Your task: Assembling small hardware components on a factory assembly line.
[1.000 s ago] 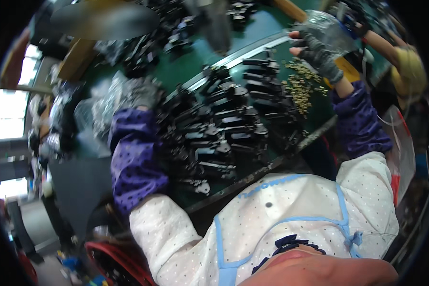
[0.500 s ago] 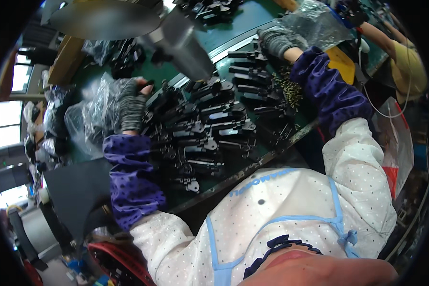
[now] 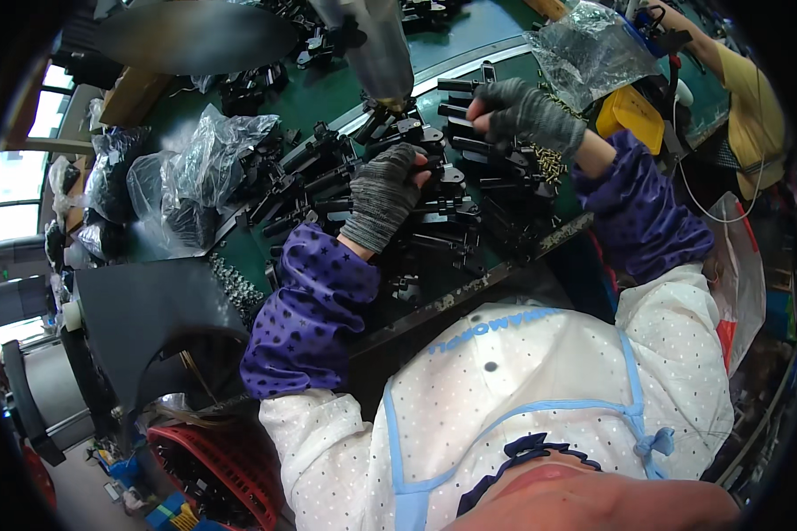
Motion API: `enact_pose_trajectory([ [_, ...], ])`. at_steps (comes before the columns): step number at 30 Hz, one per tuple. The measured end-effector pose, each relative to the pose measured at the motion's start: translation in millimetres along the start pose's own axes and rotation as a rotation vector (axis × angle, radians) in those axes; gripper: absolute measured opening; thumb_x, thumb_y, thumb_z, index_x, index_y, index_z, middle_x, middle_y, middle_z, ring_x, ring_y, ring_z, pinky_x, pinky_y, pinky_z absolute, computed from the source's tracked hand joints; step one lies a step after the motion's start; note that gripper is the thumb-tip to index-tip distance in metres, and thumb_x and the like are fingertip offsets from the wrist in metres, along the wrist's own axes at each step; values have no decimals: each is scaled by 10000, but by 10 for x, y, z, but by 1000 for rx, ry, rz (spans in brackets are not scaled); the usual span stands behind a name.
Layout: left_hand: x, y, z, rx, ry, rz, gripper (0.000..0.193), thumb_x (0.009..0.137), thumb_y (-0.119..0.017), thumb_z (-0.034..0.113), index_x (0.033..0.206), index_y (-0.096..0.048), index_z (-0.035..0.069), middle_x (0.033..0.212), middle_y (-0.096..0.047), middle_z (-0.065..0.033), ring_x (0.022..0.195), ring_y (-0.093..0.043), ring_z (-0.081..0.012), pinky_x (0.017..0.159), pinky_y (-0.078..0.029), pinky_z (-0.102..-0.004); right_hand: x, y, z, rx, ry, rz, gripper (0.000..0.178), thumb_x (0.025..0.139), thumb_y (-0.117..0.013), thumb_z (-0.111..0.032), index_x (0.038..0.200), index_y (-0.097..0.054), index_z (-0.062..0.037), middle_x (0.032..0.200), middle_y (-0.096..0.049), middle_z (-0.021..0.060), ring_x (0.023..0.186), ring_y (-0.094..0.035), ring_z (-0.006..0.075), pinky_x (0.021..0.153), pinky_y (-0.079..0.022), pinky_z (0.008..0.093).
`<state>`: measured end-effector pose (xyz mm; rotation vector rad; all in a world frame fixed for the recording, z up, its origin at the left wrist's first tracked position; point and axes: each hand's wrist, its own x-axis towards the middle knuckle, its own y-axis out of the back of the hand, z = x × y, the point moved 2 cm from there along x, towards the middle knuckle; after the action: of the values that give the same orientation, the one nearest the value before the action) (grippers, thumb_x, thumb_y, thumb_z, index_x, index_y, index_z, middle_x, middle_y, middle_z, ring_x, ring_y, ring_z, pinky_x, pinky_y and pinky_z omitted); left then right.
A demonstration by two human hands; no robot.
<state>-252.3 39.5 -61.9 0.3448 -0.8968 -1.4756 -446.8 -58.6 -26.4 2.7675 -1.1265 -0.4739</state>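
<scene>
Black metal parts (image 3: 445,208) lie in rows on the green bench (image 3: 332,96) at the upper centre of the frame. The left hand (image 3: 383,199) is curled over these rows at centre; the right hand (image 3: 531,115), fingers bent, is positioned upper right of centre, near brass-coloured screws (image 3: 551,165). Whether either grips a part cannot be determined.

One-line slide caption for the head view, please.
Grey-knit-gloved left hand and right hand over elongated black parts, small brass-coloured pieces alongside, on a green tabletop.
</scene>
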Motion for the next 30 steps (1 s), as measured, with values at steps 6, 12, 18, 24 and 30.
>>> enact_pose_trajectory([
  [6, -35, -10, 18, -42, -185, 71, 216, 631, -670, 40, 825, -575, 46, 859, -603, -84, 766, -590, -225, 662, -464, -279, 187, -386, 105, 119, -83, -170, 146, 758, -577, -106, 868, -575, -10, 633, -558, 31, 517, -547, 83, 430, -452, 215],
  [12, 3, -61, 40, -18, -40, -9, 238, 599, -708, 76, 781, -559, 40, 754, -580, -87, 680, -573, -225, 609, -454, -295, 255, -436, 139, -135, -13, -230, 178, 743, -603, -152, 849, -586, -10, 646, -550, 19, 466, -480, 68, 408, -400, 190],
  [18, 18, -138, 20, -54, 119, -18, 226, 609, -705, 78, 718, -511, 39, 675, -557, -90, 645, -561, -209, 586, -446, -301, 297, -502, 117, -459, 108, -183, 216, 734, -622, -183, 877, -588, -25, 695, -571, 46, 603, -546, 145, 536, -458, 269],
  [24, 45, -139, 72, -81, 82, -17, 205, 624, -686, 57, 732, -513, 32, 745, -585, -73, 677, -568, -209, 613, -452, -294, 271, -51, -791, -851, 1023, 660, 356, 796, -552, -274, 1054, -416, -70, 1005, -480, 125, 845, -554, 205, 633, -475, 304],
  [30, 21, -103, 88, -68, 87, -20, 192, 634, -678, 79, 737, -522, 37, 765, -589, -77, 678, -572, -212, 612, -451, -288, 605, -276, -1114, -721, 1260, 738, 673, 697, -671, -259, 1189, -298, 8, 942, -501, 114, 807, -509, 217, 646, -438, 345],
])
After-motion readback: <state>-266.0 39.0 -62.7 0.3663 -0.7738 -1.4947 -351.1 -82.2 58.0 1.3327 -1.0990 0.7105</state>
